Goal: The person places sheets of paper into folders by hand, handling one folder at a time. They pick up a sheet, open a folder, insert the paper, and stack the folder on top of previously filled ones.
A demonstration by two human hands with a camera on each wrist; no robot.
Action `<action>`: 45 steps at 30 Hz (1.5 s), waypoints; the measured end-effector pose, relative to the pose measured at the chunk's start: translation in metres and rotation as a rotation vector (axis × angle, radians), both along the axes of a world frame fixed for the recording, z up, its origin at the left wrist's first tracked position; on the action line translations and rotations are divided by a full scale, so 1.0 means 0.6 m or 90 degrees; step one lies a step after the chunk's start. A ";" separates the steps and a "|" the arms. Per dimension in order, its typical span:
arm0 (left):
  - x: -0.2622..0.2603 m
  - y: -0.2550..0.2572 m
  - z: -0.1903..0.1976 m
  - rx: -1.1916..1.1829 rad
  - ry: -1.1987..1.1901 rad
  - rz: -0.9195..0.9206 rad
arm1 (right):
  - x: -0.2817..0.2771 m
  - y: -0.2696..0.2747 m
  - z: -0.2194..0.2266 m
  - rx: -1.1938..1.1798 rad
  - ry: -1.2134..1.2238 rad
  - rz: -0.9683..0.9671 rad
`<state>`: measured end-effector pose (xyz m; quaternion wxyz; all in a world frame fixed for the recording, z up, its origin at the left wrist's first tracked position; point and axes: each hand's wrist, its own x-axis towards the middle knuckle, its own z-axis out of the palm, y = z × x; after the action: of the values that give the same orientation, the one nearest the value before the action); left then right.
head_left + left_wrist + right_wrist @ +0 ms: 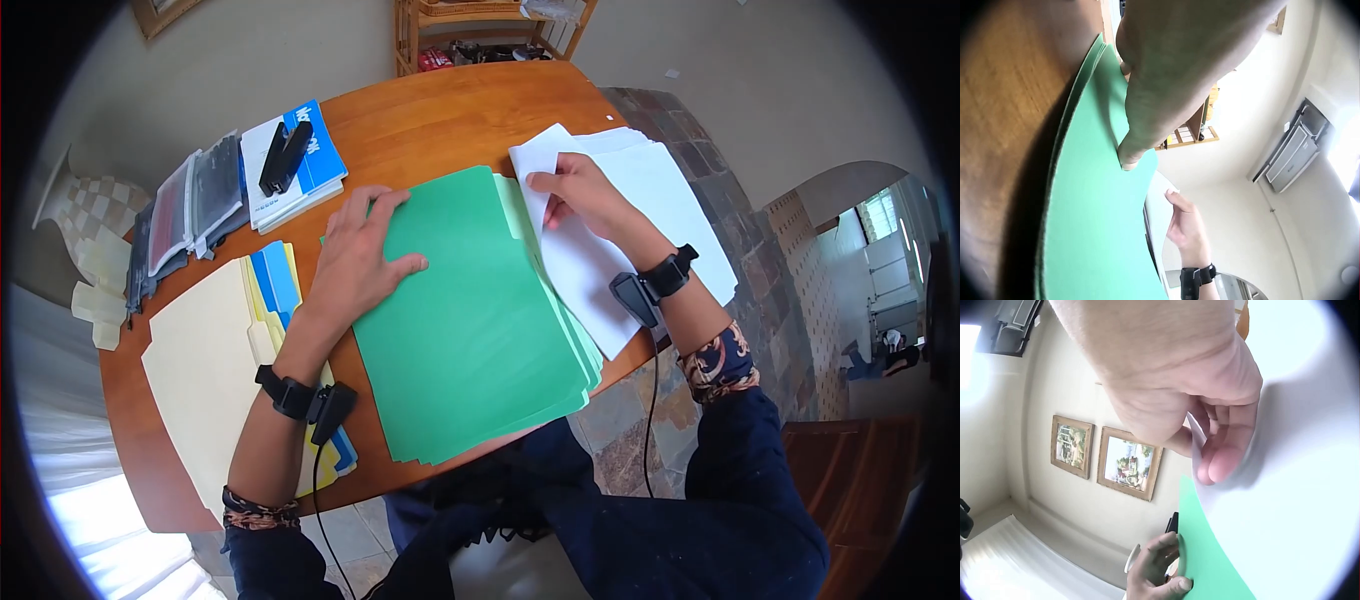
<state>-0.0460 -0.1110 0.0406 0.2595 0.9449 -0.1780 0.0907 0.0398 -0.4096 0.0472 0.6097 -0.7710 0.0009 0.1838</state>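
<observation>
A stack of green folders (470, 320) lies at the table's front edge, its sheets slightly fanned on the right side. My left hand (358, 262) rests on its upper left part, fingers spread and thumb on the top folder; the left wrist view shows the thumb (1129, 159) touching the green surface (1091, 206). Beside the folders, my right hand (590, 198) pinches the left edge of white paper (590, 285), which curls up a little. In the right wrist view the paper's edge (1199, 440) passes between the thumb and fingers of that hand (1179, 381).
Cream folders (200, 340) with blue and yellow ones lie at the left. Behind them are zip pouches (215, 185) and a black stapler (286, 158) on blue-and-white pads (325, 160). More white sheets (680, 200) are at the right. A shelf (480, 15) stands beyond the table (440, 110).
</observation>
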 end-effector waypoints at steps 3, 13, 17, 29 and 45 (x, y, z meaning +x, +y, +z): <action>0.003 -0.001 -0.001 -0.121 -0.019 0.007 | 0.000 0.015 0.008 -0.010 0.029 0.025; 0.030 0.047 -0.022 -0.535 0.051 0.043 | -0.016 0.027 0.025 0.020 0.050 0.033; 0.041 0.073 -0.039 -0.891 0.050 -0.027 | -0.038 0.056 0.029 0.150 0.107 0.093; 0.097 0.194 -0.108 -1.005 0.221 -0.521 | -0.088 0.062 0.011 -0.413 -0.470 0.467; 0.077 0.192 -0.078 -0.923 0.397 -0.356 | -0.158 0.159 0.029 -0.605 -0.562 0.431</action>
<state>0.0002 0.0042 -0.0062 0.8531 0.4469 -0.2234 -0.1506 -0.0553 -0.3140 0.0645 0.0626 -0.9126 -0.4037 0.0145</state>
